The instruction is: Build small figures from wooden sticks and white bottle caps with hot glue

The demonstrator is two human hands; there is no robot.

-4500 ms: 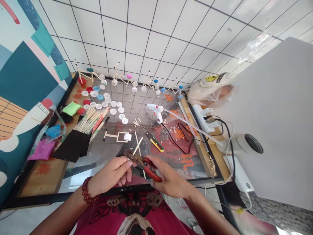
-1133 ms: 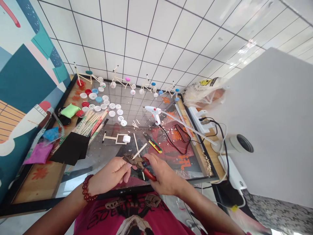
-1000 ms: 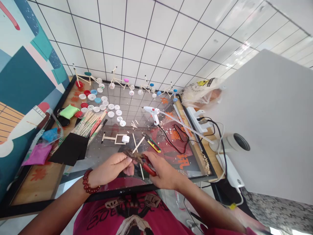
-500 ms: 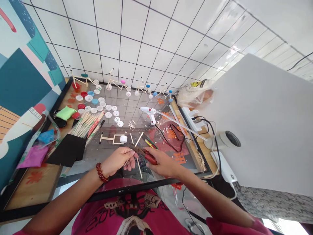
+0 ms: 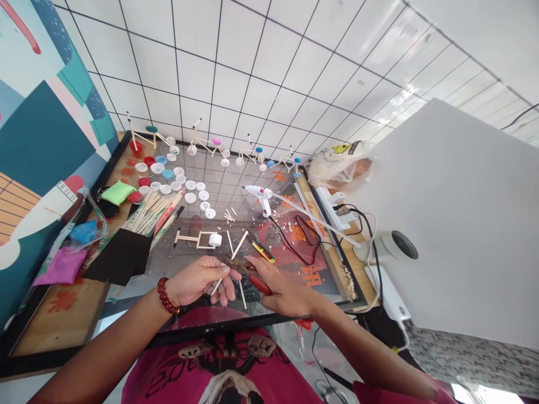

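1. Left hand (image 5: 206, 280): thumb and fingers pinched on a pale stick (image 5: 241, 243), remaining fingers loosely curled beneath.
2. Right hand (image 5: 282, 286): wrapped round the red handles of the pliers (image 5: 241, 266).
3. Stick location: slanting across the pliers' head, above the near part of the table (image 5: 168, 258), one end past the left fingers, the other pointing toward the wall. Can't tell whether the jaws are biting.
4. Step in hand, probably: nipping the stick. Best set it square across the jaws; a slant would likely leave a skewed end.
5. Keep the left pinch near the jaws for steadiness, but fingertips out of the bite.
6. Squeeze firmly and evenly; twisting could splinter thin wood.
7. Check length before squeezing; the stick frame (image 5: 197, 238) nearby might serve as a gauge.
8. Mind the loose stick (image 5: 229, 242) lying behind the jaws, and the cutter knife (image 5: 263, 249) near the right hand.
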